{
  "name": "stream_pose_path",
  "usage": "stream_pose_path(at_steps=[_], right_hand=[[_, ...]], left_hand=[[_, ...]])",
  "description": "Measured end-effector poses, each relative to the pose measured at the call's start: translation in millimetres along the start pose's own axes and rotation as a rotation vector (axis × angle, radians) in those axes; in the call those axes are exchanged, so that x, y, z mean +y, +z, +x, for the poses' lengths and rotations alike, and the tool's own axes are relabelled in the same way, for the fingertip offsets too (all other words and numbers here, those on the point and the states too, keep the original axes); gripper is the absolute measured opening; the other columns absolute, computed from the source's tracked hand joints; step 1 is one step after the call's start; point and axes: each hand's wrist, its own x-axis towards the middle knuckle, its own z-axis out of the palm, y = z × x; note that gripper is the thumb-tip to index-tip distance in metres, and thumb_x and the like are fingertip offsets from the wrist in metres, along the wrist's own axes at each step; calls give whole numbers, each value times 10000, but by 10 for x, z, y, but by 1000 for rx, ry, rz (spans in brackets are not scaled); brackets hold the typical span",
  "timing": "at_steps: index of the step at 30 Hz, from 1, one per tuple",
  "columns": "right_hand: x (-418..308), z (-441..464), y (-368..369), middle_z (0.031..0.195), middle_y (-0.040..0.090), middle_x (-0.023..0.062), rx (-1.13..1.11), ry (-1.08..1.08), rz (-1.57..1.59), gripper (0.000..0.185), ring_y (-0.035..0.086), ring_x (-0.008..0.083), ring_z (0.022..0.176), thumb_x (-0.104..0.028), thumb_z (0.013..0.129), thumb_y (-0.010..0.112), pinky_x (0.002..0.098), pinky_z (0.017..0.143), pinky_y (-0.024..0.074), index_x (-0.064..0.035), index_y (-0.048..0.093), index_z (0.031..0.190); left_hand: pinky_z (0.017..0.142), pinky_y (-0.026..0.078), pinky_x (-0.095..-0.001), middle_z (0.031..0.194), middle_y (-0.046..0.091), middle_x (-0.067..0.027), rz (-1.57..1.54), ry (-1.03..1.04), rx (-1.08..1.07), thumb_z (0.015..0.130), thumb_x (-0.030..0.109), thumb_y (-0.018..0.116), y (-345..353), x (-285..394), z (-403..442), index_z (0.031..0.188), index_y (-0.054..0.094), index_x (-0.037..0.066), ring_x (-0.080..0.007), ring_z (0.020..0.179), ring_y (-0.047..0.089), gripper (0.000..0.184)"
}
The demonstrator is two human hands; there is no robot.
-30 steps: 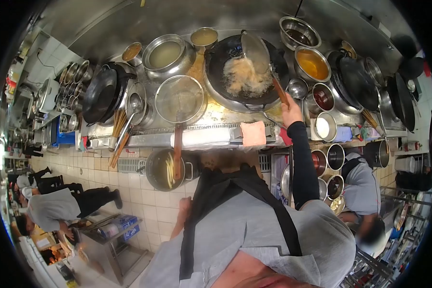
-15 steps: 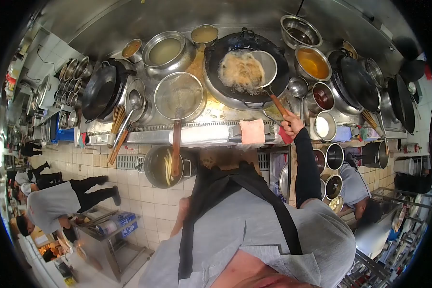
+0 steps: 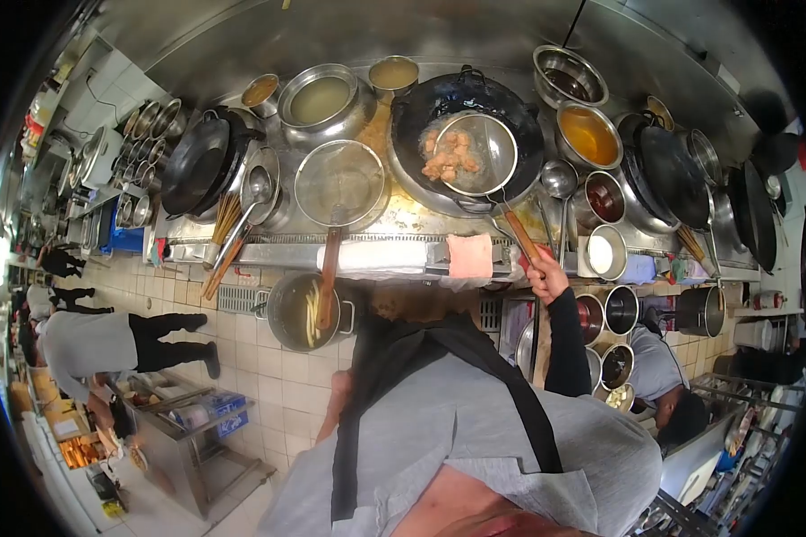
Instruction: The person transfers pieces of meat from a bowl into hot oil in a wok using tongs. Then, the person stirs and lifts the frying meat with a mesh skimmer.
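My right hand (image 3: 548,276) is closed round the wooden handle of a wire-mesh strainer (image 3: 491,159). The strainer's round basket is over the large black wok (image 3: 518,100), with browned fried pieces (image 3: 452,158) in and beside it. Bubbling oil surrounds the pieces. My left hand (image 3: 341,383) hangs low at my side, beside the black apron; its fingers are too hidden to read. Near it, a metal pot (image 3: 282,313) stands low with pale yellow strips (image 3: 312,313) inside. A second mesh strainer (image 3: 339,183) lies across the stove, its wooden handle reaching over that pot.
Right of the wok stand a bowl of amber liquid (image 3: 589,134), a ladle (image 3: 560,179) and a pot of dark red sauce (image 3: 605,197). A pink cloth (image 3: 470,257) lies on the front edge. Co-workers are on the left (image 3: 90,345) and right (image 3: 661,362).
My right hand has drawn the strainer slightly down and nearer me. The foam in the wok has thinned, and separate browned pieces now show. The co-worker at left has shifted.
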Motion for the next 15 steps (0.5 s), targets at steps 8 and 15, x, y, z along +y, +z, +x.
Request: stream_pose_path(at_steps=[8,15], right_hand=[[283,289,144,739,510,-17,240,-327,-238,539,391,44,495,-100,996,563,210,408,312,-158,435,1517],[2,736,49,1218,663,171,468,-863,-867,494,658,216,1042,-64,972,548,306,935,487,-2,473,1456]], left_hand=[[576,542,-464,711,697,-162,451,234,-61,839,265,616,782,-898,-30,782,710,115,-345,692,708,185],[575,549,-440,725,678,-146,216,46,-190,897,248,609,122,163,-228,878,682,48,-287,631,677,214]])
